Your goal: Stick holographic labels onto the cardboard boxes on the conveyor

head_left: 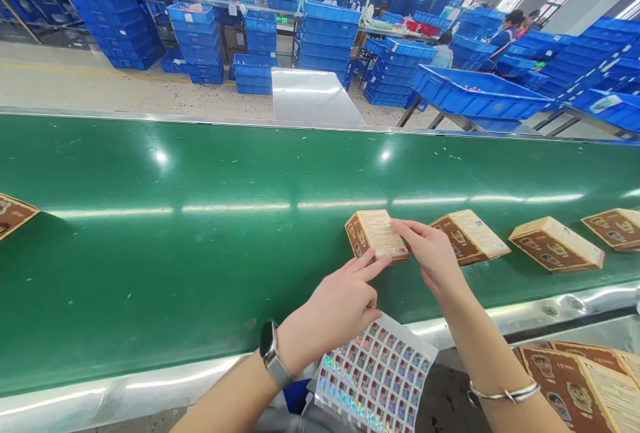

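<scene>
A small brown and cream carton (376, 234) lies on the green conveyor belt (200, 233) in front of me. My left hand (340, 303), with a watch on its wrist, points its index finger at the carton's near edge and touches it, while its other fingers pinch a sheet of holographic stickers (380, 376) below the belt's edge. My right hand (431, 253) reaches over the carton's right side with its fingertips pinched and pressed on the top face, where a tiny sticker shows.
More cartons (470, 236) (556, 244) (613, 227) lie in a row to the right on the belt, and one (13, 214) at the far left. A stack of flat cartons (583, 383) lies at lower right. Blue crates (475, 93) and other people fill the hall behind.
</scene>
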The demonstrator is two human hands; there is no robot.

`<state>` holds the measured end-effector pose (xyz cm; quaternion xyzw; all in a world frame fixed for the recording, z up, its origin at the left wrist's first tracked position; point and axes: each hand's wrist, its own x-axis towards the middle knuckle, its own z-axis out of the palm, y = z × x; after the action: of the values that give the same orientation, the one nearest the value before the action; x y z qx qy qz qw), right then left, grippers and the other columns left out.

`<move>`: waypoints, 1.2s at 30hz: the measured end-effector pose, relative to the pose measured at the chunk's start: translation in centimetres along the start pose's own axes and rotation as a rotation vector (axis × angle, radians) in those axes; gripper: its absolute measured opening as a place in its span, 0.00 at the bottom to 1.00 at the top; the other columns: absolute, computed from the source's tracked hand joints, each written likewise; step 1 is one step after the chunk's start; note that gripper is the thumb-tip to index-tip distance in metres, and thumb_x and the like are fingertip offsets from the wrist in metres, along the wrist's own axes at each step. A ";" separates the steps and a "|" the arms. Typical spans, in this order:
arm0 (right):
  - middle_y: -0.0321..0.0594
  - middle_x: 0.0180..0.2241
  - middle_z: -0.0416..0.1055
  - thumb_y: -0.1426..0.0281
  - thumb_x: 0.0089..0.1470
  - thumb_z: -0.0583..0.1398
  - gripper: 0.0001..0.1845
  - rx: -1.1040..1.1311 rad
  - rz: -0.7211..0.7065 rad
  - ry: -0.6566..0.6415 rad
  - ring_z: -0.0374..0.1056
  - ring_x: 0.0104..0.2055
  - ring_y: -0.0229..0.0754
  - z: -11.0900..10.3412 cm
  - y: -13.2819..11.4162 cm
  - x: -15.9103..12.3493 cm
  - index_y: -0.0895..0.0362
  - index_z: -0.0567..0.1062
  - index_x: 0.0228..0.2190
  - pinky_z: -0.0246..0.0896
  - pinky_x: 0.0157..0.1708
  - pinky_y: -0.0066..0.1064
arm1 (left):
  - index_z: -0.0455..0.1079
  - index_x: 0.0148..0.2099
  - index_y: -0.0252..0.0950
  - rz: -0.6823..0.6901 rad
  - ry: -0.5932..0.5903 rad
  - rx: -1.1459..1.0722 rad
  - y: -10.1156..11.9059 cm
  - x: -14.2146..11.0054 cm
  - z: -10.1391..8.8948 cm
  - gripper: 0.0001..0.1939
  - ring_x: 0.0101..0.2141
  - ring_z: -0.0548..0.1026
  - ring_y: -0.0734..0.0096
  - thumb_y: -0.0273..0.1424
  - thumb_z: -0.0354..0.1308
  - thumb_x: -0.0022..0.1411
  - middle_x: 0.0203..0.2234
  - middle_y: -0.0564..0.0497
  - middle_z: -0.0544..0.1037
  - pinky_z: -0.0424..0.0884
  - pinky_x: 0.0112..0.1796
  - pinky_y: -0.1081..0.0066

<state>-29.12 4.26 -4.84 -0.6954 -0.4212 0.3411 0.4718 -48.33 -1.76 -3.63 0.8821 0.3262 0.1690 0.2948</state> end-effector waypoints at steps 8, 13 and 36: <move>0.47 0.30 0.79 0.52 0.39 0.62 0.23 -0.149 -0.082 0.026 0.74 0.33 0.51 -1.0 0.3 0.6 0.58 0.80 0.29 0.69 0.32 0.40 | 0.80 0.31 0.33 0.010 -0.038 0.020 0.6 1.8 0.3 0.08 0.69 0.53 0.54 0.25 0.62 0.62 0.69 0.47 0.57 0.57 0.67 0.59; 0.49 0.32 0.76 0.52 0.46 0.58 0.20 -0.375 -0.230 0.115 0.71 0.31 0.52 -1.1 0.1 0.0 0.56 0.76 0.29 0.66 0.35 0.44 | 0.80 0.31 0.32 0.013 -0.076 0.029 1.2 2.8 0.1 0.08 0.69 0.52 0.53 0.24 0.62 0.62 0.69 0.46 0.55 0.56 0.67 0.59; 0.36 0.37 0.79 0.71 0.67 0.56 0.08 -0.472 -0.674 -0.169 0.77 0.37 0.39 -13.8 -0.3 -13.8 0.52 0.74 0.44 0.73 0.35 0.26 | 0.72 0.32 0.33 -0.311 -0.146 -0.891 7.7 2.4 2.5 0.17 0.25 0.62 0.73 0.42 0.54 0.63 0.23 0.54 0.69 0.58 0.28 0.74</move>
<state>-22.90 -13.33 0.99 -0.5774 -0.7288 0.1178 0.3487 -41.75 -5.89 -0.44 0.6202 0.3285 0.1839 0.6882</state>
